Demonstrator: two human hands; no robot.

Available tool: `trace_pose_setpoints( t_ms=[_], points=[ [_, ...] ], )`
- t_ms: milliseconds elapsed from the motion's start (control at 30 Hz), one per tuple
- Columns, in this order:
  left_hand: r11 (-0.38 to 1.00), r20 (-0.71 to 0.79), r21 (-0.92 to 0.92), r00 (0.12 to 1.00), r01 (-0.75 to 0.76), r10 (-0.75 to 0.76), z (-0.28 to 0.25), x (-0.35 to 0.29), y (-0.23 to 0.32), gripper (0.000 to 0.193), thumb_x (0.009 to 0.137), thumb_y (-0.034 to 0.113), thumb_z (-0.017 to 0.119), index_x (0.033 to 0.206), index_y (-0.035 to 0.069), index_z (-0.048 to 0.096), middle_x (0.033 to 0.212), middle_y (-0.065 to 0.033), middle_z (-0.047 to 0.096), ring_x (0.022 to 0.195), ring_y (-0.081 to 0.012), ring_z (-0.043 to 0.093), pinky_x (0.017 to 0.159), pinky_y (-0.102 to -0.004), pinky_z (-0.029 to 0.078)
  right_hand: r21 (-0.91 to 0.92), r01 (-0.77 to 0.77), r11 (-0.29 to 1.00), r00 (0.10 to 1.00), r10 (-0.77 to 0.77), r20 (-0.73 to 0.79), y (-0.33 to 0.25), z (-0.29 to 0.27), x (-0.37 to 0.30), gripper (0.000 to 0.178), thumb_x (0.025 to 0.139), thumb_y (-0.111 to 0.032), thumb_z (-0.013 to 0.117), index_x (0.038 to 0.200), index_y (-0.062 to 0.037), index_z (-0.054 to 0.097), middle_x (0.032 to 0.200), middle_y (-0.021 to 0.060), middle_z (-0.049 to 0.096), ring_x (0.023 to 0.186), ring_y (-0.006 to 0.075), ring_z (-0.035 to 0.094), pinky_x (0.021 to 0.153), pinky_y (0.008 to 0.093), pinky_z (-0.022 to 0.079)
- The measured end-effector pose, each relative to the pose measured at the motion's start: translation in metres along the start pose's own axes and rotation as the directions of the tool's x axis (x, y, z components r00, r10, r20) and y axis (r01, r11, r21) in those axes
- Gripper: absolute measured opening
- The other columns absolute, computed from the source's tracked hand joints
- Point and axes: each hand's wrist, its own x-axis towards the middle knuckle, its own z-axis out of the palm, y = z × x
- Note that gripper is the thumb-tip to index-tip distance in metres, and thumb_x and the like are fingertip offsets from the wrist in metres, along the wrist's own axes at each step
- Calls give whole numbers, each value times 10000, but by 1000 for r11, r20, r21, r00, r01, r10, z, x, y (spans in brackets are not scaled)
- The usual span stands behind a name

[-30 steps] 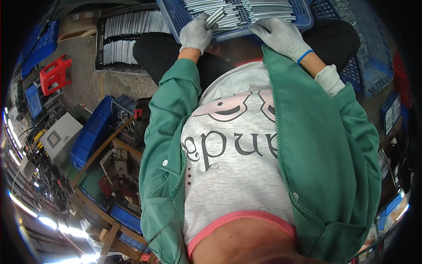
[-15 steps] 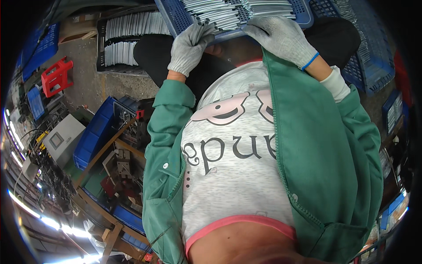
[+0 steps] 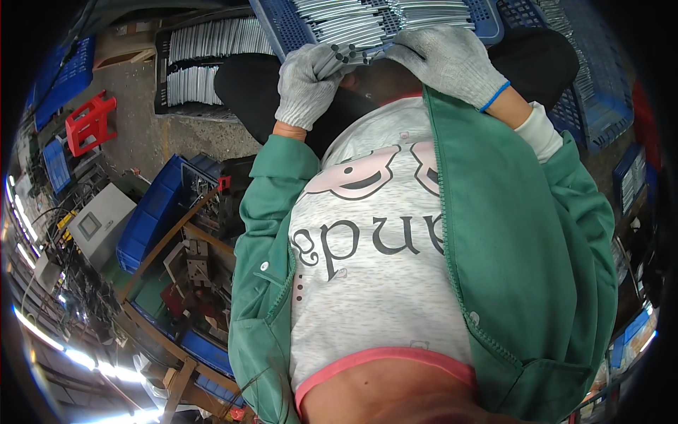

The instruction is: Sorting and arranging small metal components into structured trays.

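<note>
My left hand [image 3: 308, 85], in a grey knitted glove, is closed round a small bundle of metal tubes [image 3: 342, 61]. Their dark open ends point to the right. Close to those ends is my right hand [image 3: 446, 69], gloved too, with thumb and fingers drawn together; whatever lies between its fingertips is too small to make out. Beyond both hands a blue plastic crate [image 3: 279, 30] holds rows of similar shiny tubes [image 3: 349, 28], and the hands overlap its near edge.
At the left a black crate [image 3: 161, 79] of stacked tubes stands on the floor, near a red stool [image 3: 90, 124]. Another blue crate [image 3: 600, 116] with tubes is at the right. A grey control box [image 3: 101, 220] and blue bins [image 3: 150, 215] are on the lower left.
My left hand has turned and shifted slightly right with the tubes, bringing their ends closer to my right fingertips. The right hand has moved a little left, off the crate's rim.
</note>
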Motion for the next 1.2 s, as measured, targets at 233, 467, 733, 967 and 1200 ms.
trace_pose_setpoints(
  t_ms=[233, 467, 733, 967, 1200],
  points=[
    [983, -103, 110, 982, -148, 159, -5, 5, 20, 290, 660, 39, 799, 936, 111, 750, 909, 2, 736, 782, -187, 665, 795, -304, 496, -210, -163, 964, 960, 204, 190, -18, 5, 4, 328, 951, -415, 567, 963, -161, 774, 797, 47, 736, 648, 269, 680, 624, 367, 551],
    [979, -179, 65, 963, -192, 201, -6, 9, 27, 353, 559, 85, 813, 904, 147, 768, 804, 24, 721, 738, -180, 649, 796, -304, 480, -191, -182, 965, 960, 216, 176, -15, 4, 6, 291, 947, -391, 605, 992, -152, 765, 759, 43, 720, 616, 236, 655, 607, 341, 532],
    [975, -198, 101, 956, -200, 216, -3, 3, 20, 331, 591, 82, 801, 913, 143, 758, 837, 17, 728, 762, -186, 656, 818, -310, 474, -116, -151, 982, 975, 167, 147, -14, 6, 6, 290, 947, -389, 611, 994, -150, 769, 791, 41, 732, 627, 234, 656, 634, 334, 545],
    [977, -159, 99, 966, -191, 205, -3, 3, 22, 268, 684, 52, 790, 938, 124, 743, 914, -1, 738, 808, -192, 668, 839, -317, 473, -150, -202, 968, 941, 234, 246, -6, 14, 7, 285, 945, -386, 621, 1036, -161, 770, 848, 55, 744, 670, 238, 673, 654, 331, 548],
    [987, -174, 49, 972, -152, 159, 1, 10, 15, 299, 650, 86, 760, 941, 153, 758, 841, -1, 729, 782, -223, 667, 803, -333, 497, 71, -316, 946, 911, 282, 300, -11, -2, 18, 350, 951, -438, 599, 1080, -157, 761, 904, 63, 753, 744, 260, 698, 700, 350, 553]
  ],
)
